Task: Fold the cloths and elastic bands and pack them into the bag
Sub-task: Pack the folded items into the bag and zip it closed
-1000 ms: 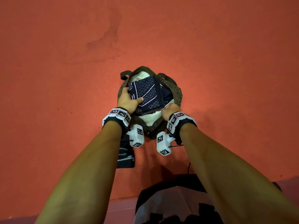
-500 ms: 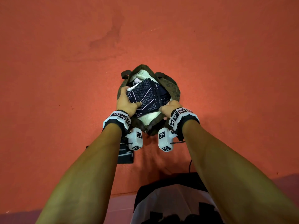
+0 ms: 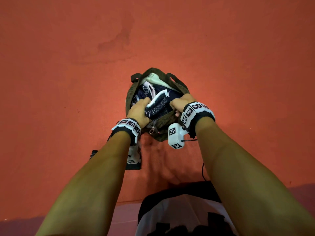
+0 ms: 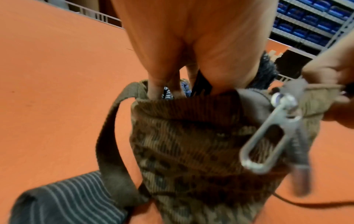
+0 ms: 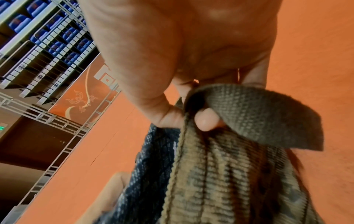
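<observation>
The right hand (image 3: pixel 179 103) pinches the bag (image 3: pixel 163 128) by its near rim, thumb and fingers curled over the edge, probably to keep the mouth open and steady. The left hand (image 3: pixel 139 110) reaches into that mouth, its fingers straight, pressing the cloth (image 3: pixel 157 104) down inside. The cloth is dark navy with white patterning, bunched, partly above the rim. A striped piece (image 4: pixel 63 200) lies beside the bag's base.

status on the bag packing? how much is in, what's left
Done: folded cloths, dark and pink-edged, sit inside the bag. In hand: left hand pushes the navy patterned cloth into the opening while right hand grips the rim. Left: a striped folded cloth lies on the orange surface beside the bag.
</observation>
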Motion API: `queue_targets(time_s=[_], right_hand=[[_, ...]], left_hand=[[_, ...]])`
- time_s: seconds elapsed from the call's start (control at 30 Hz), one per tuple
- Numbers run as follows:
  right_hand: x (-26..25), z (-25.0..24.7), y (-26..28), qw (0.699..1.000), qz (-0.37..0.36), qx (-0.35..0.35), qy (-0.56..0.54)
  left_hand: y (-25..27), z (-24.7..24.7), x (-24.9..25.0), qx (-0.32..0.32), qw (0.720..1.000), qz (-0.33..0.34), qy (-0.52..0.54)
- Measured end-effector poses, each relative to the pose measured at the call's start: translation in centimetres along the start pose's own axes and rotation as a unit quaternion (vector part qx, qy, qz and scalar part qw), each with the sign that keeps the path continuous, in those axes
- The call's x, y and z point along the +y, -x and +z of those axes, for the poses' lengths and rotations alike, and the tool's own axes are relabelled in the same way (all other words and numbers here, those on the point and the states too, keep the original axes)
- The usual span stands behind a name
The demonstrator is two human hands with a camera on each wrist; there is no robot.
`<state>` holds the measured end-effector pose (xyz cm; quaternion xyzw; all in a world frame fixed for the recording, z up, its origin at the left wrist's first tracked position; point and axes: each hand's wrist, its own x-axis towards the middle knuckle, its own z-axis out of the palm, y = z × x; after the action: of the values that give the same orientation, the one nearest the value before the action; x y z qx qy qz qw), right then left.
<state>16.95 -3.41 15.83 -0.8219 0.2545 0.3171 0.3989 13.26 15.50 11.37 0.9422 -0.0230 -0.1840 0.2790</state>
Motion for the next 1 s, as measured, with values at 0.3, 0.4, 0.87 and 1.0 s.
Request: queue_targets(time_s=[0.3, 0.4, 0.87, 1.0], right_hand=[[-1.0, 0.6, -0.7, 0.997, -0.026, 0.004, 0.070], [-2.0, 0.5, -0.1, 0.990, -0.085, 0.065, 0.096], [-2.7, 3.7, 1.2, 0.953, -0.200, -0.069, 0.216], [-2.5, 4.2, 1.1, 0.935, -0.231, -0.058, 0.263]], left_hand=[[-0.4, -0.5, -0.1, -0.112, 0.994, -0.008, -0.011], [-0.4, -0.6, 0.1, -0.122, 0.992, -0.023, -0.002], [-0.1, -1.8, -0.2, -0.127, 0.978, -0.117, 0.116], [0.3, -1.9, -0.6, -0.102, 0.972, -0.124, 0.172]])
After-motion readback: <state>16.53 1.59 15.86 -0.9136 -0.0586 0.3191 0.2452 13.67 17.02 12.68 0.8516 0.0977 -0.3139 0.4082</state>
